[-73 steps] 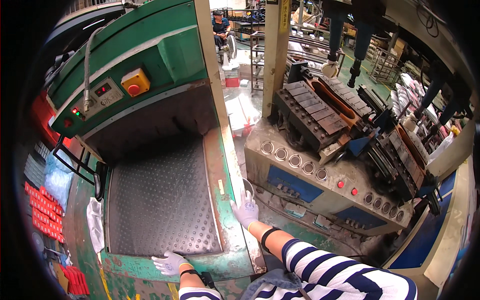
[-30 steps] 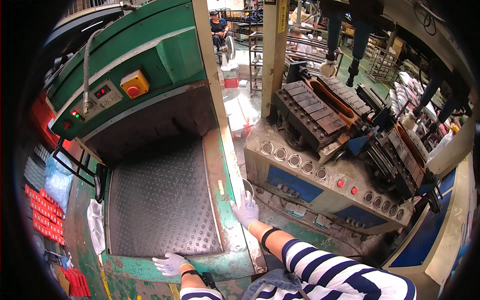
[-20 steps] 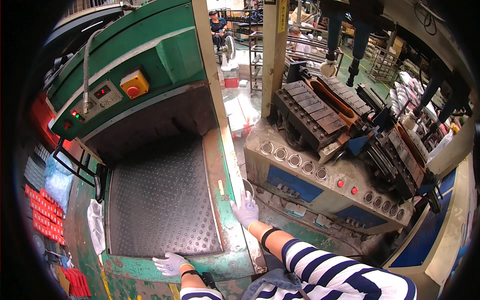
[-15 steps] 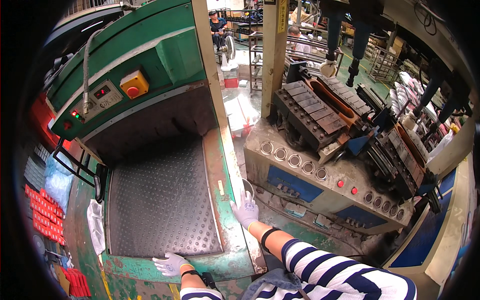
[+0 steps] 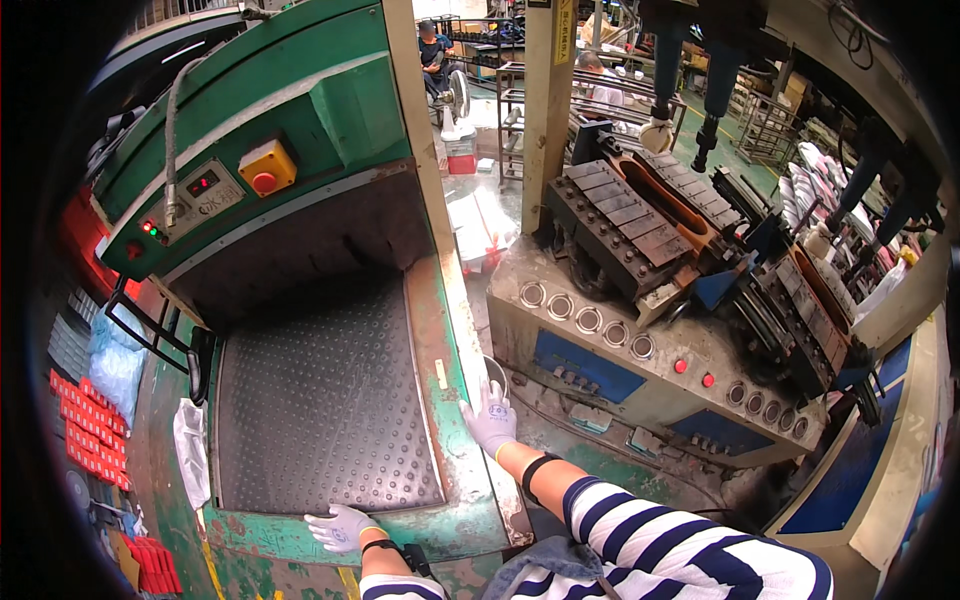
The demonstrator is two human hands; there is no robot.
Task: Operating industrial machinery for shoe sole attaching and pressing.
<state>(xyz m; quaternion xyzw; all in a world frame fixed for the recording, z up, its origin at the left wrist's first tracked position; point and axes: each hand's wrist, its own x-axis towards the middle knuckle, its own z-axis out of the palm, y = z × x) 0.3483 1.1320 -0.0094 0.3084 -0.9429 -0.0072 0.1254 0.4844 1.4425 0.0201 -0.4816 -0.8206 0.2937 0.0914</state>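
Observation:
My left hand (image 5: 340, 528), in a pale grey work glove, lies with fingers spread on the front rim of a green machine (image 5: 470, 525). The matching glove on my right hand (image 5: 491, 420) rests on the machine's right edge, fingers apart. Neither hand holds anything. Between and beyond them is the black studded mat (image 5: 320, 400), with nothing lying on it. Above the mat, the green housing carries a control panel (image 5: 205, 190) with lit indicators and a yellow box with a red push button (image 5: 264, 183).
To the right stands a press with clamped metal moulds (image 5: 625, 225), round gauges (image 5: 589, 320) and red buttons (image 5: 680, 366). A pale post (image 5: 545, 120) rises between the machines. Red boxes (image 5: 92, 430) are stacked at far left. Two people sit in the background near a fan (image 5: 458, 95).
Both of my hands stay in the same places on the machine's edges. No object near them has visibly moved.

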